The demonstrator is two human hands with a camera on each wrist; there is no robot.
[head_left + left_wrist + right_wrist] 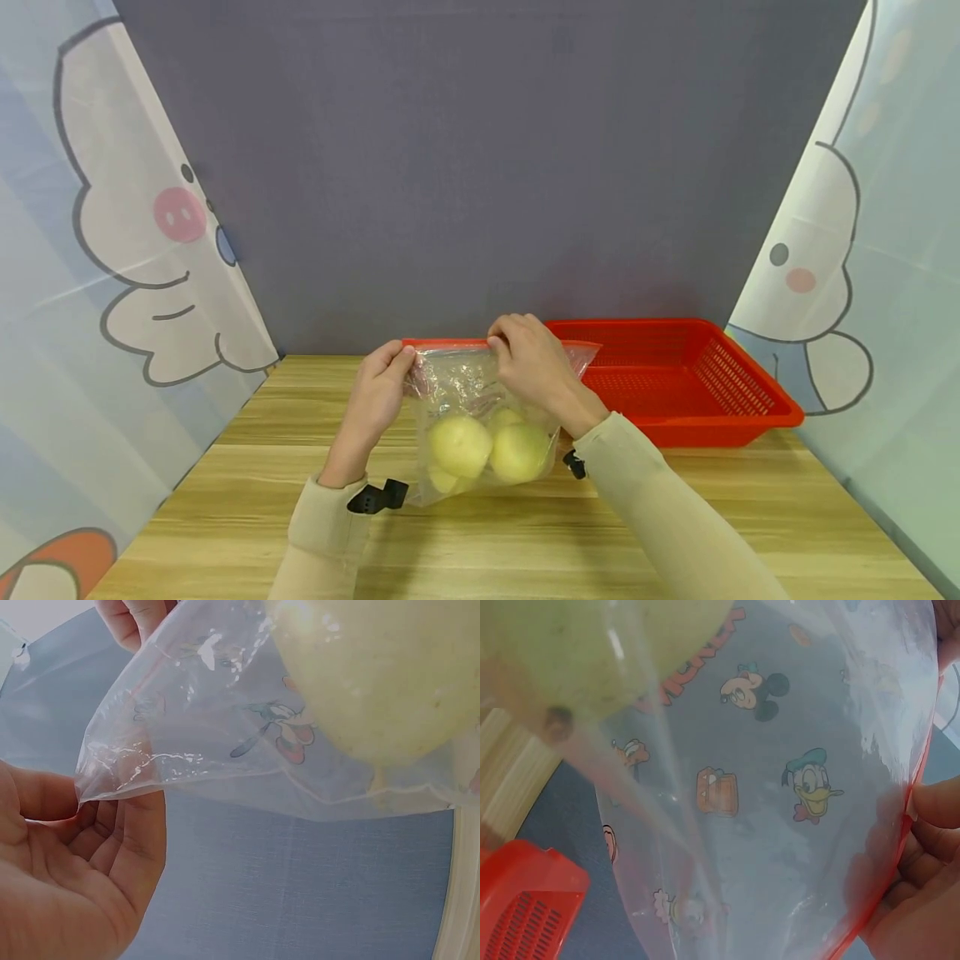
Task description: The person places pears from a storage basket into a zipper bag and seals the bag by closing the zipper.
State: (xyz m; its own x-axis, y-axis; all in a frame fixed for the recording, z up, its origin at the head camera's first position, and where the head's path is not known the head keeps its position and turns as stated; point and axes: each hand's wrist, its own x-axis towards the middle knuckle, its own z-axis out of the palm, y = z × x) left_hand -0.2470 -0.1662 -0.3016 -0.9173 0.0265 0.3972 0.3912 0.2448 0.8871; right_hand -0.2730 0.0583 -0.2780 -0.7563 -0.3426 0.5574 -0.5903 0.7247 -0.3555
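A clear zip bag [457, 379] with a red zip strip along its top hangs between both hands, printed with cartoon figures in the wrist views. Inside it, at the bottom, lie several pale yellow-green round fruits [461, 447]. My left hand [377, 392] pinches the bag's top left corner between thumb and fingers. Further along the red strip, right of its middle, my right hand [536, 362] grips the zip edge with thumb and curled fingers. One fruit [382, 675] shows large through the plastic in the left wrist view.
Behind the right forearm a red slotted plastic basket [750, 425] stands on the wood-grain table [247, 492]. A grey panel [480, 167] rises at the back, with cartoon-printed curtains [45, 250] at both sides.
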